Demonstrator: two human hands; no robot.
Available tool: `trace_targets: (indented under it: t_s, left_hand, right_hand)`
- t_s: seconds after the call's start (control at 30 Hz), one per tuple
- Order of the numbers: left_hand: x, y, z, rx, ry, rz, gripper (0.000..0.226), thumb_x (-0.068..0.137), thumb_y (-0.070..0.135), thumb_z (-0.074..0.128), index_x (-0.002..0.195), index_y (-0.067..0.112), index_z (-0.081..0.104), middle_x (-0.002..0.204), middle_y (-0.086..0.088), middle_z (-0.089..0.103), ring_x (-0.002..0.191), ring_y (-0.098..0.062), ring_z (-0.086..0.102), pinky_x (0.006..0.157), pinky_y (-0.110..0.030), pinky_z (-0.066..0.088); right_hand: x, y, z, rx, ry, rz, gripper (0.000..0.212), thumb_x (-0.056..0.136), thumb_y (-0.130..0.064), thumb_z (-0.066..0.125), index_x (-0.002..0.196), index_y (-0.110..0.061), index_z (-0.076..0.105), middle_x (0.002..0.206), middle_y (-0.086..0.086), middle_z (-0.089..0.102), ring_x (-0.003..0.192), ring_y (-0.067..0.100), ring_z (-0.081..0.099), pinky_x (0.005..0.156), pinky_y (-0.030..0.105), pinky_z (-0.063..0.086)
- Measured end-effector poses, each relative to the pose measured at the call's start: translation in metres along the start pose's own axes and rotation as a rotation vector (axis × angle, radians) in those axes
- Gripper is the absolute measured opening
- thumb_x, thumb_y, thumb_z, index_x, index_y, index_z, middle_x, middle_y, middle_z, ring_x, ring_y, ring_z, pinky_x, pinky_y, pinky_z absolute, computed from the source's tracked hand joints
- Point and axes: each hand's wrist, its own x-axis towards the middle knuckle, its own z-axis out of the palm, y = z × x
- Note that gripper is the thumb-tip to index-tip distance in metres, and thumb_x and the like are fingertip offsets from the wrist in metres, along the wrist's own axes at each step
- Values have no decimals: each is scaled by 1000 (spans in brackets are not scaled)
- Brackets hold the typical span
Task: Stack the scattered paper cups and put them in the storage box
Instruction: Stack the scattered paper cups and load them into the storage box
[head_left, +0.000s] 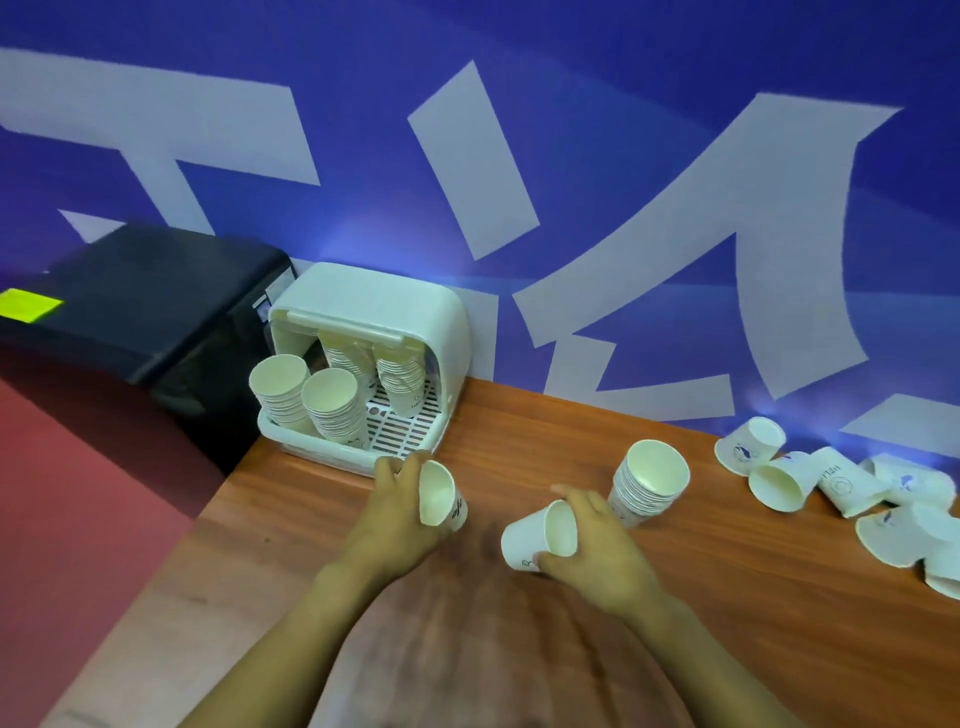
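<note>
My left hand (397, 512) grips one white paper cup (440, 498), its mouth turned toward the right. My right hand (597, 545) holds a second cup (537, 535) on its side, mouth facing up and right. Just beyond the right hand a stack of cups (649, 480) stands upright on the wooden table (727, 597). Several loose cups (779, 480) lie scattered on their sides at the far right. The white storage box (363, 304) stands open at the table's back left corner, with several cup stacks (332, 405) leaning inside it.
A black machine (150, 301) with a yellow note sits left of the box, off the table. A blue wall with large white lettering (467, 156) runs behind the table. Red floor (78, 519) lies beyond the table's left edge.
</note>
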Motion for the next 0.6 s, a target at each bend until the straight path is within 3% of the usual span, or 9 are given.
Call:
trace_targets:
  t_s: [0.07, 0.17, 0.33, 0.4, 0.53, 0.6]
  left_hand:
    - [12, -7, -8, 10, 4, 28, 60, 71, 18, 72, 121, 23, 40, 114, 1, 29, 101, -22, 49, 78, -25, 39]
    - [33, -20, -18, 67, 3, 73, 65, 64, 18, 74, 122, 20, 45, 119, 1, 30, 112, -22, 45, 88, -32, 45]
    - [78, -42, -46, 160, 60, 165, 84, 63, 27, 77, 137, 21, 39, 131, -1, 30, 116, -26, 45, 91, -36, 46]
    - [99, -48, -55, 304, 80, 217, 87, 65, 35, 77, 142, 26, 36, 135, -1, 34, 113, -27, 45, 88, -36, 45]
    - [129, -60, -55, 552, 73, 367, 71, 64, 40, 78, 128, 23, 53, 118, -7, 53, 96, -33, 55, 72, -42, 47]
    - [136, -61, -51, 613, 12, 369, 69, 69, 37, 73, 133, 24, 47, 124, -7, 49, 103, -32, 52, 77, -41, 45]
  right_hand:
    - [13, -11, -3, -23, 18, -10, 76, 71, -34, 76, 137, -30, 38, 132, -9, 40, 123, 16, 42, 103, 28, 36]
    - [35, -28, -3, -39, 55, 1, 74, 71, -38, 75, 136, -31, 40, 133, -9, 40, 121, 18, 45, 101, 30, 38]
    - [68, -58, 11, -3, 80, 53, 72, 71, -35, 75, 135, -31, 42, 126, -13, 38, 124, 15, 41, 103, 29, 38]
    - [76, -63, 17, 15, 97, 81, 71, 72, -34, 76, 134, -31, 43, 122, -15, 37, 122, 15, 41, 102, 30, 38]
    - [87, -64, 25, 45, 135, 131, 70, 72, -34, 78, 133, -31, 45, 121, -15, 39, 119, 15, 44, 99, 28, 38]
    - [93, -64, 28, 62, 144, 147, 69, 72, -33, 79, 132, -31, 46, 121, -15, 40, 118, 14, 44, 99, 27, 38]
